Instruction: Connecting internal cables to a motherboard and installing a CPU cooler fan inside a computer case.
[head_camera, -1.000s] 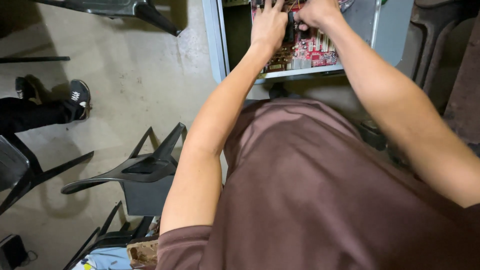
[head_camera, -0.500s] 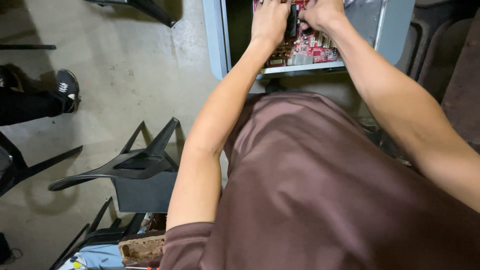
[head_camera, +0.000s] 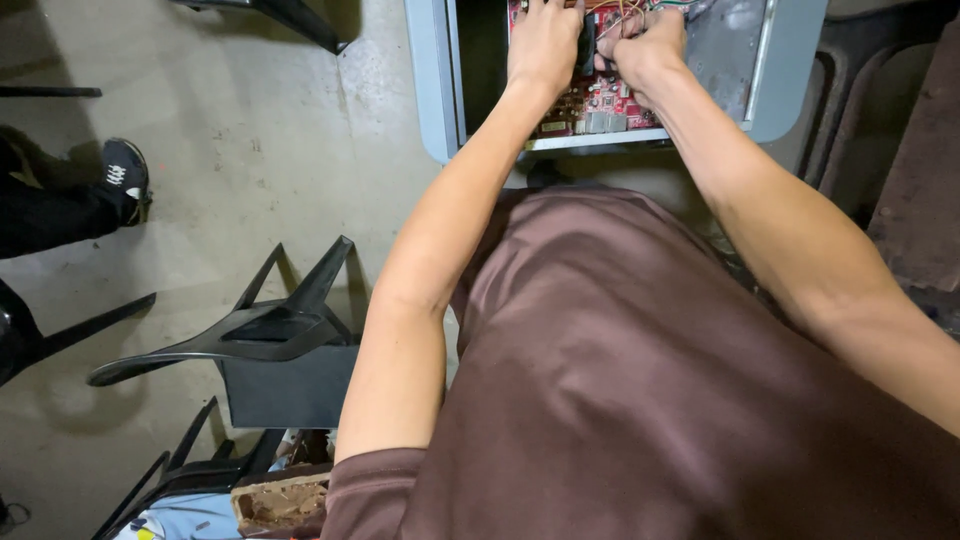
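An open grey computer case (head_camera: 432, 90) lies on the floor at the top of the view, with a red circuit board (head_camera: 600, 100) inside it. My left hand (head_camera: 543, 45) rests on the board with its fingers curled against a black part (head_camera: 587, 45) standing on it. My right hand (head_camera: 645, 45) presses the same black part from the other side, its fingers closed on it near a bundle of coloured wires (head_camera: 630, 12). The fingertips are partly cut off by the top edge. My brown shirt fills the lower right.
A dark plastic chair (head_camera: 270, 340) stands at lower left on the concrete floor. Another person's leg and black shoe (head_camera: 122, 175) are at the far left. A dark chair leg (head_camera: 290, 15) shows at the top. Dark furniture (head_camera: 900, 150) stands at the right.
The view has shifted slightly, so the case and both hands sit a little lower in the picture. Both hands stay on the black part on the board.
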